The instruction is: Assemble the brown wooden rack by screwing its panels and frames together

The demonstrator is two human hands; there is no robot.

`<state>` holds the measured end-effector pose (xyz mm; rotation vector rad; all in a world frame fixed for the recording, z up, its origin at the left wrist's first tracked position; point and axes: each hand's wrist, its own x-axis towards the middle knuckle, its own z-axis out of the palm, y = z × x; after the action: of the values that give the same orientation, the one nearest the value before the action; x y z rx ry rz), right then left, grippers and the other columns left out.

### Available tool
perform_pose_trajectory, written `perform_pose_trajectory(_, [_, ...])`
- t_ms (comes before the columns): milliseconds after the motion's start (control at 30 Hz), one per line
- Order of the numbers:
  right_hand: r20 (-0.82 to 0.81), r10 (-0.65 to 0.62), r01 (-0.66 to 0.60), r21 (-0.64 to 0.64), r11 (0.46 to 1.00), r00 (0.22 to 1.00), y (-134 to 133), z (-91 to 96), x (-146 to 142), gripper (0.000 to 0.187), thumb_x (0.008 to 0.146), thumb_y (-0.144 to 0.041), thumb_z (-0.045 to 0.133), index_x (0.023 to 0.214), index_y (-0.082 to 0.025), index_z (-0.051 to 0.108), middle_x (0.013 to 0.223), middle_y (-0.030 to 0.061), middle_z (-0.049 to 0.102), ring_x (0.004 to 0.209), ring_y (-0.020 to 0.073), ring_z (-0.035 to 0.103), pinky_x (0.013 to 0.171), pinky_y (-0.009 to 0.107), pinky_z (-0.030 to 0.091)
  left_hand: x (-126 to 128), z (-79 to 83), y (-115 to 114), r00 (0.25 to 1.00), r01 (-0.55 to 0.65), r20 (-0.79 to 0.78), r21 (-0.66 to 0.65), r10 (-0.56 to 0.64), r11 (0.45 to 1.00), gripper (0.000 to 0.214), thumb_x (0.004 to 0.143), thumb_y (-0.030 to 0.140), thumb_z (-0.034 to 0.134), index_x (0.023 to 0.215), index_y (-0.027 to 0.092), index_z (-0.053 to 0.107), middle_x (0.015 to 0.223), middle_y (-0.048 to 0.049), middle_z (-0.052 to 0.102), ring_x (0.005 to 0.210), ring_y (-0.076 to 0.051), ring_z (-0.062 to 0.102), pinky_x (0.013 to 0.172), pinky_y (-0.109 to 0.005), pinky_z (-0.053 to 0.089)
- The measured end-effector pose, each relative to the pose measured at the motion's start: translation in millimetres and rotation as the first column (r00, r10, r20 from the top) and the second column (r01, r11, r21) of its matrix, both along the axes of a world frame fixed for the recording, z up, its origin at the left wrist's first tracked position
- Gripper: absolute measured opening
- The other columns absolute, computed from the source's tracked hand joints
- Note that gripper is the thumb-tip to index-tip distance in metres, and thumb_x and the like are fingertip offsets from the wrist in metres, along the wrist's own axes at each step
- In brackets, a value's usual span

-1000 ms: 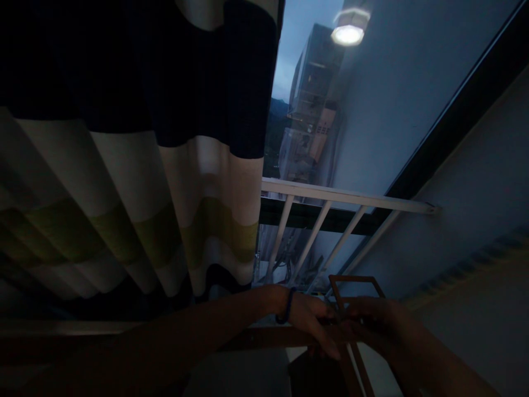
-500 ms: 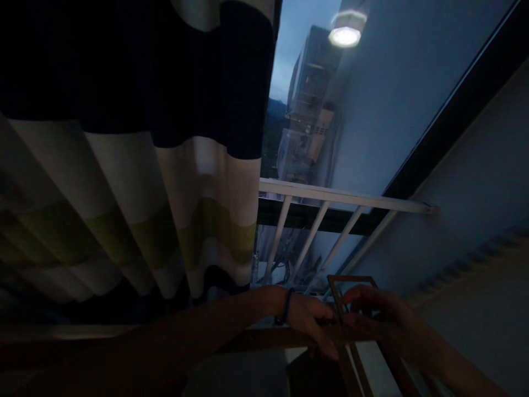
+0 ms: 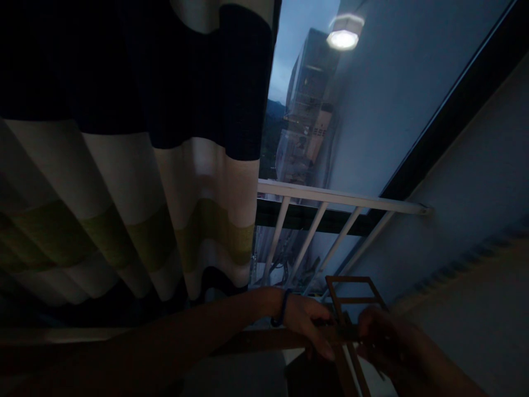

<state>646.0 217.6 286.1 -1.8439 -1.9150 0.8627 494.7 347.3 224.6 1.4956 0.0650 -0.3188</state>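
A narrow brown frame with crossbars (image 3: 351, 279) stands at the lower right, joined near a long brown rail (image 3: 256, 341). My left hand (image 3: 306, 322), with a dark band on its wrist, is closed round the rail close to the frame's upright, thumb on the near side. Just right of that joint is my right hand (image 3: 386, 336), its fingers curled together. Dimness and blur hide what the right fingers hold, if anything.
A striped curtain (image 3: 206, 220) hangs on the left. Behind the frame, a white railing (image 3: 343, 197) crosses the window, and a wall (image 3: 467, 231) slopes along the right. A dark brown surface (image 3: 314, 377) lies below my left hand.
My right hand has moved slightly right and down off the frame's upper part, its fingers curling in. More of the frame's crossbars shows. My left hand stays nearly in place.
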Motion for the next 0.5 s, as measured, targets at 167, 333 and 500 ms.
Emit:
perform_pose_trajectory(167, [0.049, 0.092, -0.096, 0.094, 0.991, 0.995, -3.5, 3.1, -17.0, 0.017, 0.078, -0.025, 0.043, 0.075, -0.022, 0.059, 0.076, 0.0033, 0.065, 0.067, 0.0153, 0.06, 0.056, 0.021, 0.044, 1.3, -6.8, 1.8, 1.0, -0.013, 0.003, -0.011, 0.013, 1.0, 0.04, 0.046, 0.025, 0.072, 0.078, 0.013, 0.052, 0.071, 0.0028, 0.053, 0.057, -0.009, 0.051, 0.045, -0.018, 0.047])
perform_pose_trajectory(333, [0.143, 0.204, -0.229, 0.186, 0.956, 0.969, -0.5, 1.4, -19.4, 0.03, 0.072, -0.015, 0.044, 0.095, -0.023, 0.061, 0.093, 0.005, 0.065, 0.08, 0.0171, 0.061, 0.067, 0.024, 0.047, 5.0, -18.0, 4.9, 1.0, -0.006, -0.003, -0.017, 0.006, 1.0, 0.045, 0.046, 0.03, 0.072, 0.081, 0.012, 0.051, 0.073, 0.0007, 0.054, 0.06, -0.012, 0.054, 0.047, -0.022, 0.048])
perform_pose_trajectory(500, [0.265, 0.199, -0.228, 0.086, 0.97, 0.943, 11.3, 2.0, -26.0, 0.015, 0.075, -0.019, 0.049, 0.084, -0.024, 0.061, 0.081, 0.0004, 0.065, 0.071, 0.0151, 0.059, 0.06, 0.023, 0.042, 1.8, -13.1, 5.0, 0.999, -0.018, 0.043, 0.022, 0.017, 1.0, 0.046, 0.046, 0.034, 0.074, 0.081, 0.013, 0.052, 0.075, 0.0003, 0.053, 0.063, -0.012, 0.054, 0.049, -0.023, 0.048])
